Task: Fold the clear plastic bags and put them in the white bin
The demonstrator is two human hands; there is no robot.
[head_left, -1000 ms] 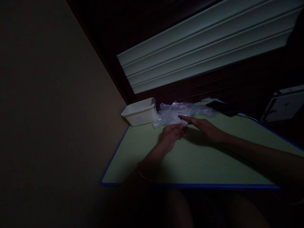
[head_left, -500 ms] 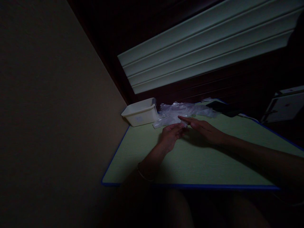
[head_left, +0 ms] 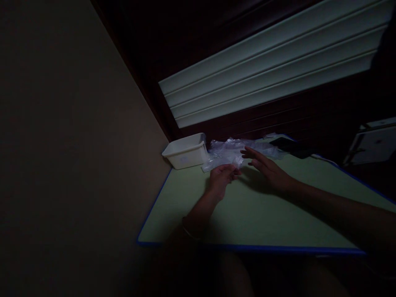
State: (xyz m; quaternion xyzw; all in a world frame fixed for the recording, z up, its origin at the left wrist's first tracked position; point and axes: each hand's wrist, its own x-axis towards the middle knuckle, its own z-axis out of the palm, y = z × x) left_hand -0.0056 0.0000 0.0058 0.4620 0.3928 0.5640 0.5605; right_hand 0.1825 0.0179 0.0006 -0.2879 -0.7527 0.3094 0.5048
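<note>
My left hand [head_left: 222,177] is closed, thumb and fingers pinching a small piece of clear plastic [head_left: 238,161] that sticks up from the fingertips. It could be a folded bag, but the dim light hides its exact kind. Just to the right, my right hand [head_left: 266,168] hovers over the table with its fingers apart and nothing in it. Behind both hands lies a loose heap of clear plastic bags [head_left: 223,150], crumpled and shiny.
A white plastic bin [head_left: 188,156] stands at the table's back left corner, close to the wall. Flat dark objects [head_left: 291,146] lie at the back right. The green table top [head_left: 266,218] has a blue edge. White boxes [head_left: 373,142] sit beyond it on the right.
My right hand has drawn away from the plastic piece, and its fingers have spread. My left hand keeps its pinch. The whole view has shifted slightly.
</note>
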